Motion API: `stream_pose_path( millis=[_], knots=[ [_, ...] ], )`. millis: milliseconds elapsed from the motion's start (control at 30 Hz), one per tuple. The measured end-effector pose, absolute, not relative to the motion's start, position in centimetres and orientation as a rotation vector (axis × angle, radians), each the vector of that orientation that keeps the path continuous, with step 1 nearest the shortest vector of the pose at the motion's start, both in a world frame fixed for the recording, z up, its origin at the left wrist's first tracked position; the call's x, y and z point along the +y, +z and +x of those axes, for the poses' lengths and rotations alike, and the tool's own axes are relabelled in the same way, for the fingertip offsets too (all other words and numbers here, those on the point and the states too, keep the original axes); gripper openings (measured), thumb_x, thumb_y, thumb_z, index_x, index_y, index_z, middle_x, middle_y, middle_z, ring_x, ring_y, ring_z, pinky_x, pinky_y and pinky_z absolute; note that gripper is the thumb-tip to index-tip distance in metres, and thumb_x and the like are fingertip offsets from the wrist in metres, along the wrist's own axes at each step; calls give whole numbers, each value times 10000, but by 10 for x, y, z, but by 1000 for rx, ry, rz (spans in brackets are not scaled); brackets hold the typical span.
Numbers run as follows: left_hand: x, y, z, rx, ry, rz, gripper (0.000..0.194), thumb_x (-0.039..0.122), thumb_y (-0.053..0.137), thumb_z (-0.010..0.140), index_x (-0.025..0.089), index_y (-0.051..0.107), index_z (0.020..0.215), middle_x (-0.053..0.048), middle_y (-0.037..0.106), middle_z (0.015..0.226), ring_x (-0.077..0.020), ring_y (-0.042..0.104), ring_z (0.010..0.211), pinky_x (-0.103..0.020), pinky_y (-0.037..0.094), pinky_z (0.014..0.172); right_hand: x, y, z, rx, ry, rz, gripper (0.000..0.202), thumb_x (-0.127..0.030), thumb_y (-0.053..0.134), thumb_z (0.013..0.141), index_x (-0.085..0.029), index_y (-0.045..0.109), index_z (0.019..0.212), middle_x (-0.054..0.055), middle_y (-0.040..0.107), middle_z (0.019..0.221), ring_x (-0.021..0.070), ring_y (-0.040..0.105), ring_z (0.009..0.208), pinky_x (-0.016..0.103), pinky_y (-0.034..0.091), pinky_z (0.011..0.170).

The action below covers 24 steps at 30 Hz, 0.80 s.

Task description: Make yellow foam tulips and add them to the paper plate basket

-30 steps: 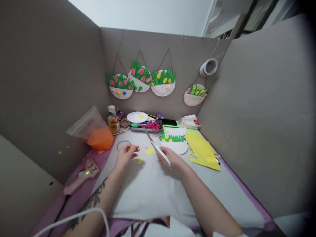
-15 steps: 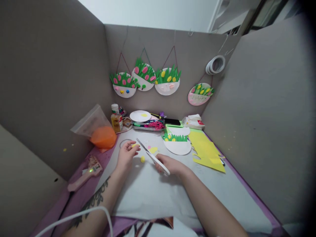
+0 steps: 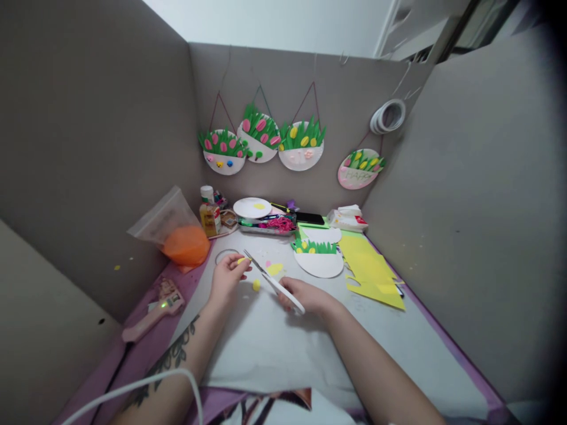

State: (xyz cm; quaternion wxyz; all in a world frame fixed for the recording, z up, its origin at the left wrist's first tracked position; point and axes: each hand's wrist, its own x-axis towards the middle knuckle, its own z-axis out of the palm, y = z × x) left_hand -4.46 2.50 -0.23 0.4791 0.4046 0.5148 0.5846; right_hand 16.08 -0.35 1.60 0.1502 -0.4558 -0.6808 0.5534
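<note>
L hand (image 3: 228, 275) pinches yellow bit (image 3: 241, 260) at its 1 o'clock; R hand (image 3: 303, 295) grips scissors (image 3: 275, 284), tips aimed approx 10–11 o'clock, just beside the bit. Trimming's the step, prob.; next move calls for steady pinch, blades lined up w/ its edge.

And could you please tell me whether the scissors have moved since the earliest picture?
Yes: against the flat-lying, grass-trimmed plate, the scissors have shifted left, toward the left hand.

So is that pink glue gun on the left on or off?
On, it seems: a green light glows on the glue gun.
</note>
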Motion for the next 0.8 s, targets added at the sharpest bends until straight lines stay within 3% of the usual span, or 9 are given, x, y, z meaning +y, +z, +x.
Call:
stream_pose_path(
  millis=[800],
  knots=[
    [27, -5, -43, 1246, 1435, 929, 388, 391, 729, 553, 168, 530, 802, 19, 592, 627, -151, 637, 609, -179, 397, 459, -3, 17, 158, -1925, 1635, -1325, 121, -142, 504, 598, -175, 471, 709, -49, 499, 554, 81, 440, 492, 176, 323, 439]
  ],
)
